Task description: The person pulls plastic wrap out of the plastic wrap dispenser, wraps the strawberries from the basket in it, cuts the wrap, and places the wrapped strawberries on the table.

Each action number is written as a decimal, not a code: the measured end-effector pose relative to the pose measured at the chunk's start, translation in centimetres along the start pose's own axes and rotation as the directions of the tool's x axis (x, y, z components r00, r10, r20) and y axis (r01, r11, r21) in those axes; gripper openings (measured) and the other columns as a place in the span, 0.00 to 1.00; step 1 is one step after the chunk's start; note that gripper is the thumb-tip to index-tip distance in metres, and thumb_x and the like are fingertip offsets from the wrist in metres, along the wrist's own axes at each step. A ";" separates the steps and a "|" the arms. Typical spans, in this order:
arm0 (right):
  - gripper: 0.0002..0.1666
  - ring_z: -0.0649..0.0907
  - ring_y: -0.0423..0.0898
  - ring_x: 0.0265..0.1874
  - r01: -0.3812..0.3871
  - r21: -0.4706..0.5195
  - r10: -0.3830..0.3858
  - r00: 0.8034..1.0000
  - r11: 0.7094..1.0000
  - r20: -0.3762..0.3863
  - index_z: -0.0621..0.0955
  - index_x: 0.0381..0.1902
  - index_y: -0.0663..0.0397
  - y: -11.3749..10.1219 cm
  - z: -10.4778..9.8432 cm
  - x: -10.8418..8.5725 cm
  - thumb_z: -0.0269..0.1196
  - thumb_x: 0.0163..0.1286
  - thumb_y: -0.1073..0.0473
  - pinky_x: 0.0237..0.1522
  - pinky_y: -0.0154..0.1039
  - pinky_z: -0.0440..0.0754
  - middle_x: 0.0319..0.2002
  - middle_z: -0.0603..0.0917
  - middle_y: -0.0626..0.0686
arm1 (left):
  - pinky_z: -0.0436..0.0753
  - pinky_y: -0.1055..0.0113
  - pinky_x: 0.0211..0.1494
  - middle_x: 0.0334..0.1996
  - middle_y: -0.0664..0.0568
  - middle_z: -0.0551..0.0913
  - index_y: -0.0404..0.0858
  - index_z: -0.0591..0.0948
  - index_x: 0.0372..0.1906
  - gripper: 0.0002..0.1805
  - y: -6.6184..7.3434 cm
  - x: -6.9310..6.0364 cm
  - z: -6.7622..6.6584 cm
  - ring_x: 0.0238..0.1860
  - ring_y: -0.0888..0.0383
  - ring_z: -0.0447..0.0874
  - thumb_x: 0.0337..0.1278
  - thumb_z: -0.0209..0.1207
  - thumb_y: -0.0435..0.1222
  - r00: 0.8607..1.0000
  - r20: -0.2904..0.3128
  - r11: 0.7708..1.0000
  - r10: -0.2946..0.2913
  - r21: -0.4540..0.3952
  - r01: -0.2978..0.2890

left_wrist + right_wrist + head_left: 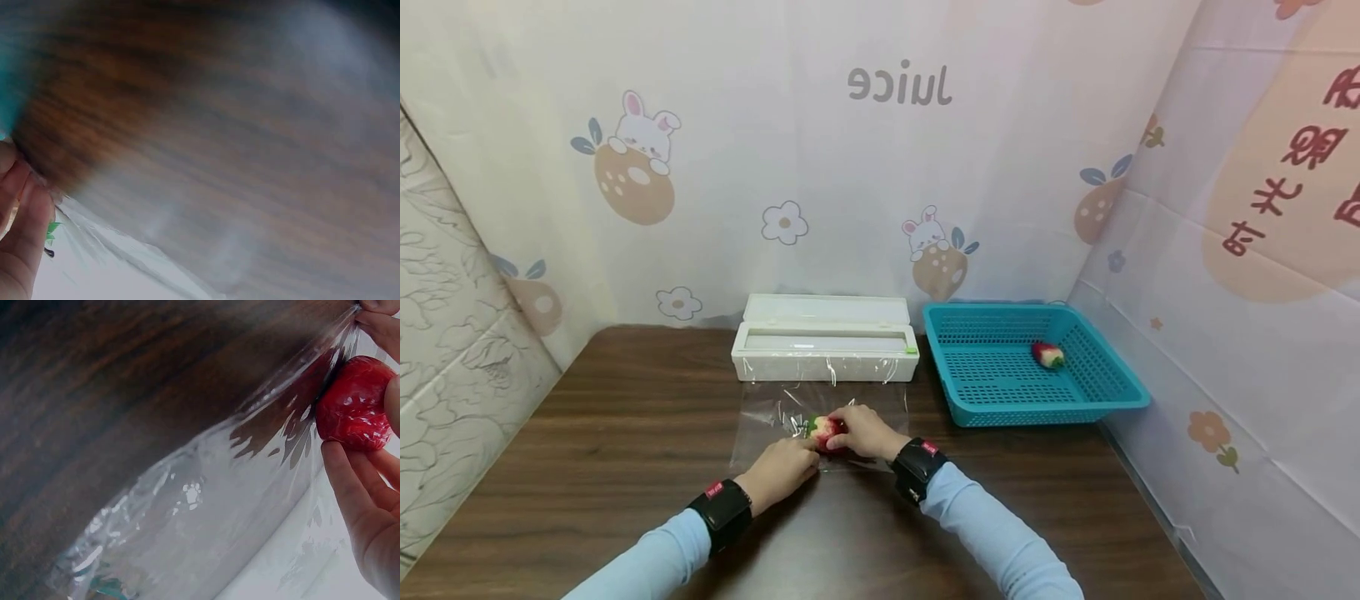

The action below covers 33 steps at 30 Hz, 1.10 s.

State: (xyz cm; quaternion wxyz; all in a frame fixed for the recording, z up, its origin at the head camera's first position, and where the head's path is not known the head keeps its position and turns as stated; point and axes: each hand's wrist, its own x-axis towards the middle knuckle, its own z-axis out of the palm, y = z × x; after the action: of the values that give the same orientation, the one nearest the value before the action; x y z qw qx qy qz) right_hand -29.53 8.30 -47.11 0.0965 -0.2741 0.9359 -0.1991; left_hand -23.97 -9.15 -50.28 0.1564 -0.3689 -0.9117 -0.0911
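Observation:
A red and cream strawberry (823,431) with green leaves lies on clear cling film (760,425) drawn out over the table. My right hand (867,432) grips the strawberry between thumb and fingers; its red end (353,406) shows shiny in the right wrist view. On the near left side of the fruit, my left hand (781,471) pinches the film's edge, the fingertips drawn together in the left wrist view. Only a bit of green leaf (52,231) shows past those fingers. Behind both hands stands the white cling film dispenser (823,367), its lid raised.
A blue plastic basket (955,392) stands at the back right, with another strawberry (1048,355) inside. Brown wooden tabletop (625,433) spreads around the hands. Patterned cloth (820,167) hangs behind and at the right.

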 end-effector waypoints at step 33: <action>0.30 0.79 0.42 0.47 0.165 -0.043 -0.164 0.986 0.985 0.030 0.73 0.59 0.56 0.5 -0.3 0.0 0.62 0.60 0.51 0.48 0.36 0.76 0.52 0.80 0.52 | 0.75 0.66 0.28 0.22 0.57 0.73 0.43 0.78 0.20 0.06 -1.1 1.1 -0.2 0.24 0.60 0.75 0.43 0.63 0.33 0.985 -0.167 0.999 -0.040 -0.017 0.038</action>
State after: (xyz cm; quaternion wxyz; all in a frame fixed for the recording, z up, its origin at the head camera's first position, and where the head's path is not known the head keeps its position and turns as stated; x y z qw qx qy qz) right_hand -29.85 8.75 -46.99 0.0857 -0.3552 0.9130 -0.1814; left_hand -25.42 -9.27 -49.81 0.2281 -0.3433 -0.9017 -0.1309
